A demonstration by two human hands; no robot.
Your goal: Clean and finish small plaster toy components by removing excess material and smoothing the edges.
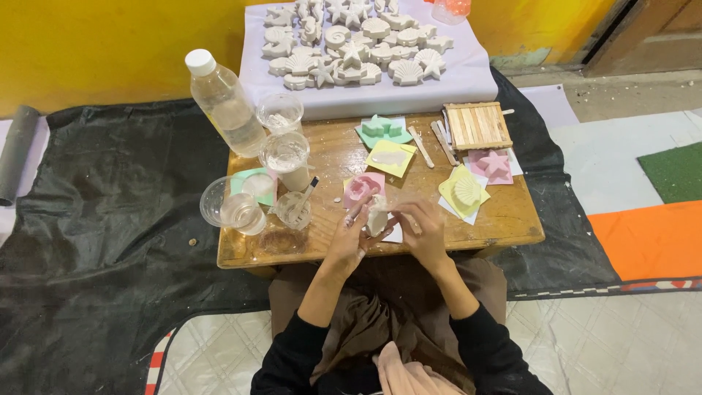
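Observation:
A small white plaster cast (377,218) is held between both my hands above the near edge of a low wooden table (512,219). My left hand (349,235) grips it from the left and has a thin stick-like tool between its fingers. From the right, my right hand (422,228) pinches the same cast. Just beyond lies a pink mould (361,189).
On the table sit green (383,129), yellow (465,191) and pink star (491,164) moulds, plastic cups (232,205), a clear bottle (225,103) and a wooden-stick tray (477,125). Several white shell and star casts (355,44) lie on a white sheet behind. A black sheet (110,234) covers the floor.

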